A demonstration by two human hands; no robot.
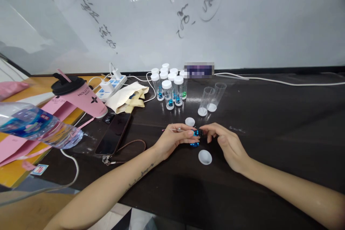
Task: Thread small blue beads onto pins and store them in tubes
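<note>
My left hand (180, 136) pinches a small shiny blue piece (196, 133) with a black end; its exact kind is unclear. Close to that black end are the half-curled fingers of my right hand (229, 143), with the thumb apart and nothing visible gripped. Another shiny blue bit (194, 144) shows just below the left fingertips. One white cap (205, 157) lies in front of the hands, and a second white cap (190, 121) lies behind them. Two uncapped clear tubes (207, 100) stand beyond my right hand.
Several white-capped tubes (178, 91) with blue or green pieces stand near the whiteboard (242, 25). Leftward are a phone (114, 133) with a strap, a paper packet (126, 95), a power strip (115, 86), a pink cup (86, 97) and a plastic bottle (40, 125).
</note>
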